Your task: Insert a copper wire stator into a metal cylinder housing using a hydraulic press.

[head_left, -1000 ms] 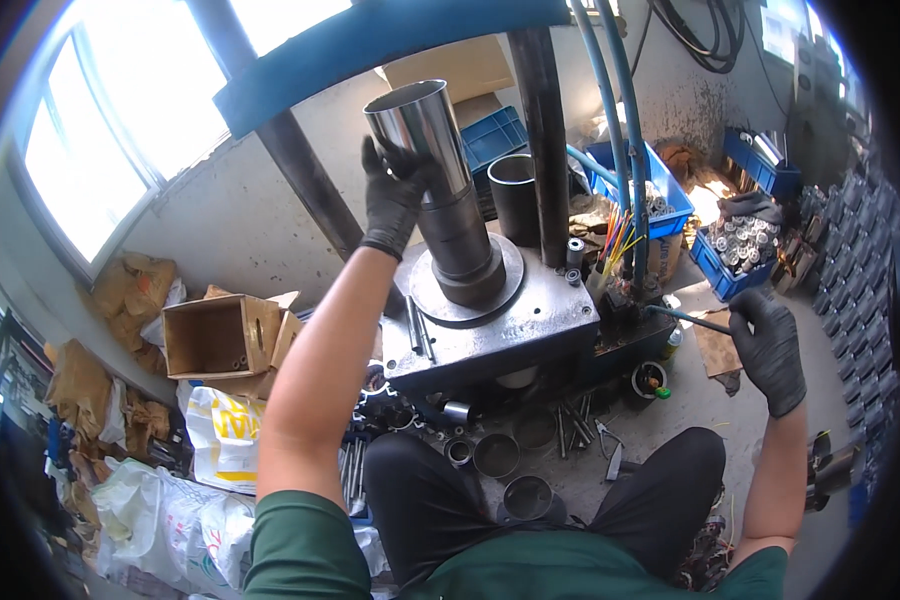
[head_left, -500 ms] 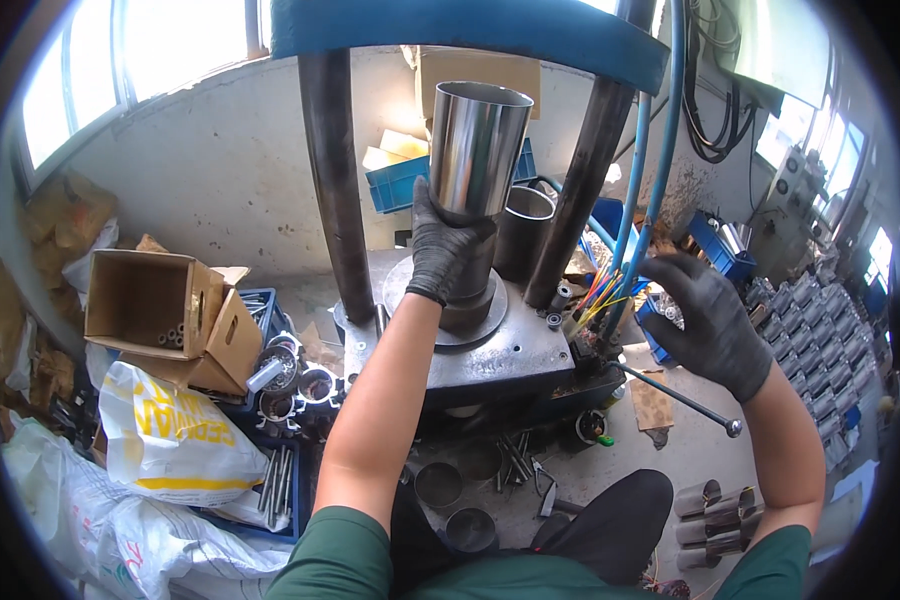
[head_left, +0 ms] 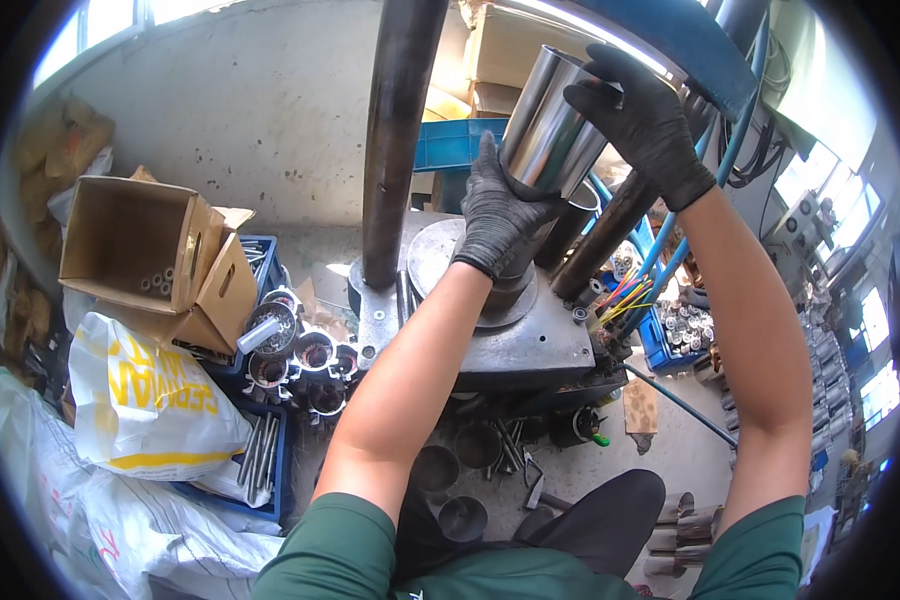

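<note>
A shiny, hollow metal cylinder [head_left: 542,125] leans to the right over the press base [head_left: 450,357]. My left hand [head_left: 505,215], in a dark glove, grips its lower end, thumb up along the side. At the upper end, my gloved right hand [head_left: 650,130] has its fingers bent at the rim and its thumb against the side. Under my left hand a dark round block [head_left: 510,297] stands on a round metal plate [head_left: 435,250], partly hidden by the hand. Behind the right side of the block is a darker tube [head_left: 567,225].
Steel columns [head_left: 395,150] and a blue crossbeam [head_left: 685,45] frame the work spot. Blue hoses [head_left: 675,250] run down at right. Left are an open cardboard box [head_left: 130,245], a white bag [head_left: 150,400] and ring-shaped metal parts [head_left: 315,350]. A blue bin of small parts [head_left: 682,335] sits right.
My right hand has come up from beside the press to the cylinder's upper rim. The cylinder has tilted to the right in my left hand. The whole view has shifted and tilted.
</note>
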A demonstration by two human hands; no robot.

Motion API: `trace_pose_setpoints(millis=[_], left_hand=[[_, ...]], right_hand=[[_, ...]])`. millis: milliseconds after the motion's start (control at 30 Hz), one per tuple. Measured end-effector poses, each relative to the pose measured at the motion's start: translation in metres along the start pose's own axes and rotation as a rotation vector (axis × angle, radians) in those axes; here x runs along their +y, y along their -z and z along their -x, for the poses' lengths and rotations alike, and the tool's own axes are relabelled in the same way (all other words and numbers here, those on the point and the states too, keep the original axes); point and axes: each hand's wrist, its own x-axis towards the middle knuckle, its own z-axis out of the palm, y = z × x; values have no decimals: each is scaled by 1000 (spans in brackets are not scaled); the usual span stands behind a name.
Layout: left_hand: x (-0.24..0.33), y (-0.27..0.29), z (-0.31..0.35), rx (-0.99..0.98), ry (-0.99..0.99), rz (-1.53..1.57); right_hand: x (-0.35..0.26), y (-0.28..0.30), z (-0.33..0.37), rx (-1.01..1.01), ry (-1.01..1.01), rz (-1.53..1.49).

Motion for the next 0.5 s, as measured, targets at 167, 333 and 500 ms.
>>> trace_pose_setpoints(millis=[167, 333, 500], left_hand=[[0, 6, -9, -81, 26, -5], [6, 13, -4, -73, -19, 6], [10, 17, -4, -73, -43, -54]], right_hand=[[9, 0, -4, -116, -58, 220], [12, -11, 17, 49, -121, -181], [21, -11, 15, 28, -67, 0]])
